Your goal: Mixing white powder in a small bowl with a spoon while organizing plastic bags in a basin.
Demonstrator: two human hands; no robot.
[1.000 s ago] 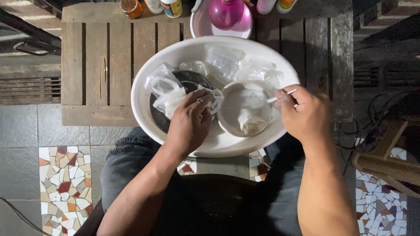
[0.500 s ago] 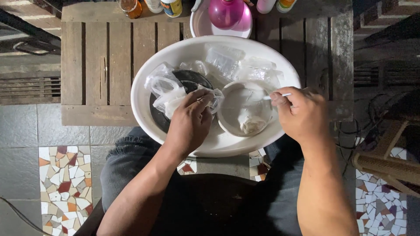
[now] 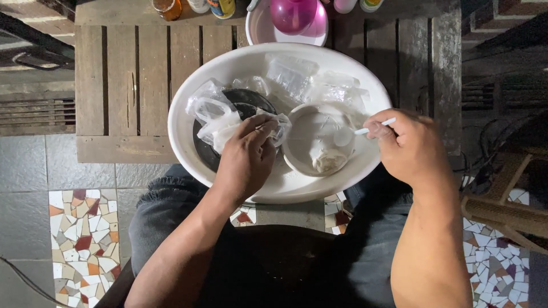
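A large white basin (image 3: 188, 97) rests on a wooden table edge above my lap. Inside it lie a dark round dish (image 3: 245, 100), a white bowl (image 3: 302, 154) with pale food in it, and several clear plastic bags (image 3: 297, 74). My left hand (image 3: 245, 162) pinches a crumpled clear plastic bag (image 3: 220, 122) over the dark dish. My right hand (image 3: 408, 145) grips a white plastic spoon (image 3: 374, 126), whose tip reaches into the white bowl.
The slatted wooden table (image 3: 120, 74) carries a pink round lid on a white plate (image 3: 294, 17) and several jars (image 3: 194, 5) along its far edge. A wicker chair (image 3: 508, 194) stands at right. Mosaic and grey tile floor (image 3: 80, 239) lies below.
My right hand has shifted a little right and down with the spoon. My left hand stays on the plastic bag.
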